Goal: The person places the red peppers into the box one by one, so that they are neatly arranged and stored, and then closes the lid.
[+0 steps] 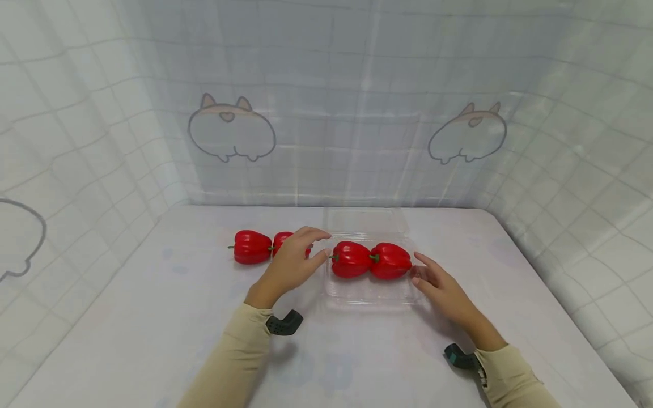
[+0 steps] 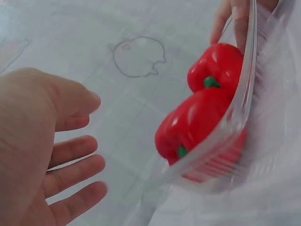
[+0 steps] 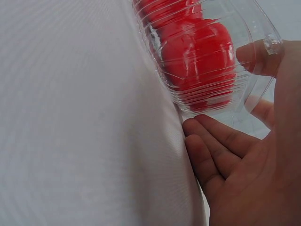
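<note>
Two red bell peppers, a left one (image 1: 351,259) and a right one (image 1: 390,260), lie side by side in a clear plastic box (image 1: 369,294). My right hand (image 1: 444,292) holds the box's right side, thumb at the rim and other fingers along the outer wall. Just off the box's left edge is my left hand (image 1: 291,263), fingers loosely spread and holding nothing; the left wrist view shows a gap between it and the boxed peppers. Left of the box, a pepper (image 1: 252,247) lies on the table beside another pepper (image 1: 280,240), which my left hand partly hides.
The box's clear lid (image 1: 364,220) lies folded back behind it. All this stands on a white-covered table (image 1: 326,351), with a grid-patterned curtain (image 1: 347,113) hanging behind and at both sides. Each wrist carries a dark device (image 1: 284,323).
</note>
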Demonstrator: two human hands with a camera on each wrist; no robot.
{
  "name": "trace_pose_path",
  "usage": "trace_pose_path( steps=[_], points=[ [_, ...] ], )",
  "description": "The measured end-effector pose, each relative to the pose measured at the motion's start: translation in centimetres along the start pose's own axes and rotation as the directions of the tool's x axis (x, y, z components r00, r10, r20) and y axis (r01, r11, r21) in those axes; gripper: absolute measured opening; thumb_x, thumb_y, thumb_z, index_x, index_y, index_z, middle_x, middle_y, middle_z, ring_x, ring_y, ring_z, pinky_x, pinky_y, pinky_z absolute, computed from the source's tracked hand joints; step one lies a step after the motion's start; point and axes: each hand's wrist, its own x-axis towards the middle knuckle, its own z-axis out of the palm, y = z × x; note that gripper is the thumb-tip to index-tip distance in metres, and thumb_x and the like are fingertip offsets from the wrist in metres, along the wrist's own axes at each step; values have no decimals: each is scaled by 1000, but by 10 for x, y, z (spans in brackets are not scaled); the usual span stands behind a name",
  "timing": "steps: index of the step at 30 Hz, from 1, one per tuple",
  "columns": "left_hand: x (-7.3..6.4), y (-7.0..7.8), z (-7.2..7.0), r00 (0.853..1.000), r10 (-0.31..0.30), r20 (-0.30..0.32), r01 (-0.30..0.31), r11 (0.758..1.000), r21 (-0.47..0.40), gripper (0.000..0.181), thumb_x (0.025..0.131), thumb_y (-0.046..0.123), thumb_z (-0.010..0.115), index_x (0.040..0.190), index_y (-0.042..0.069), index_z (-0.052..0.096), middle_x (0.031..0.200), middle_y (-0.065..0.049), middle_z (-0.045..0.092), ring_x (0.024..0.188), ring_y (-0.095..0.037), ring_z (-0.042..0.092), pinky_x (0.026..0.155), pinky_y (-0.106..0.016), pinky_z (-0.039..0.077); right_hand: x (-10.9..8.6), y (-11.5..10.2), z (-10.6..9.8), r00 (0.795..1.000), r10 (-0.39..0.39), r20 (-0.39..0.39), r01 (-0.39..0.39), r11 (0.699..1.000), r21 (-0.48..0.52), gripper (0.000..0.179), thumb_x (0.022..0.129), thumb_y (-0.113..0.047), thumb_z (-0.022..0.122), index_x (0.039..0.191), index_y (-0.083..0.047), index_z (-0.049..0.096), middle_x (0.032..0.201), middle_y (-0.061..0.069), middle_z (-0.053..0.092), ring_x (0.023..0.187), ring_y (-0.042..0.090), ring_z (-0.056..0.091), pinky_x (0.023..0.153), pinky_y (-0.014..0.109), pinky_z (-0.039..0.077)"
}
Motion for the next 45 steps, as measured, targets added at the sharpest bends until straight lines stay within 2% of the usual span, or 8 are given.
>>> trace_pose_path(
  steps=[7, 12, 17, 20, 23, 31, 37, 45],
  points=[
    [-3, -12, -7, 1000, -22, -20, 22, 999, 27, 41, 90, 21, 76, 128, 12, 66, 127, -4, 64, 116, -22, 59, 90, -46, 56, 0, 2, -1, 1000, 6, 2, -6, 1000, 3, 66, 101, -24, 61, 158, -16, 30, 142, 22, 54, 130, 39, 52, 100, 55, 47],
    [-6, -25, -20, 994, -92, -56, 95, 994, 45, 40, 92, 20, 74, 131, 15, 65, 129, -4, 62, 119, -23, 57, 92, -47, 55, -1, 0, -1, 1000, 9, 1, -9, 1000, -4, 66, 101, -25, 61, 158, -16, 30, 142, 22, 53, 130, 40, 52, 99, 54, 47],
    [-13, -44, -38, 975, -160, -152, 172, 982, 73, 40, 92, 18, 73, 131, 13, 64, 131, -7, 61, 122, -27, 55, 91, -50, 55, 0, -3, -1, 1000, 5, 7, -5, 1000, 5, 66, 100, -23, 62, 158, -15, 29, 142, 23, 53, 130, 40, 52, 99, 55, 47],
    [-15, -55, -47, 957, -201, -211, 220, 973, 73, 38, 94, 18, 70, 131, 13, 64, 133, -8, 60, 122, -29, 54, 90, -51, 55, 2, -2, -1, 1000, 3, 8, -3, 1000, 5, 66, 100, -23, 62, 158, -15, 29, 143, 23, 53, 131, 41, 51, 98, 55, 48],
    [-17, -65, -53, 937, -252, -240, 276, 959, 69, 35, 96, 21, 67, 131, 13, 64, 132, -9, 60, 122, -31, 54, 90, -52, 55, 3, 1, 0, 1000, 12, 5, -12, 1000, -6, 66, 100, -25, 62, 158, -17, 30, 143, 21, 53, 131, 40, 52, 97, 53, 49],
    [-25, -83, -62, 909, -347, -231, 359, 933, 11, 34, 99, 22, 61, 132, 14, 63, 134, -10, 59, 125, -33, 51, 95, -55, 51, 2, 6, 1, 1000, 31, 3, -31, 999, -9, 65, 101, -27, 61, 158, -19, 30, 143, 20, 54, 130, 39, 52, 98, 53, 49],
    [-26, -86, -65, 904, -369, -218, 379, 925, 6, 35, 99, 23, 62, 133, 14, 62, 135, -11, 57, 124, -34, 51, 93, -55, 52, 2, 5, 0, 1000, 20, 1, -20, 1000, -8, 65, 101, -26, 61, 157, -20, 31, 143, 19, 53, 130, 39, 52, 98, 54, 49],
    [-35, -98, -70, 890, -390, -237, 404, 915, 13, 35, 100, 22, 61, 133, 13, 62, 136, -12, 57, 127, -35, 49, 96, -55, 50, 2, 5, 1, 999, 31, 9, -31, 999, -10, 65, 100, -27, 62, 157, -21, 30, 143, 19, 54, 130, 38, 52, 98, 54, 48]
  ],
)
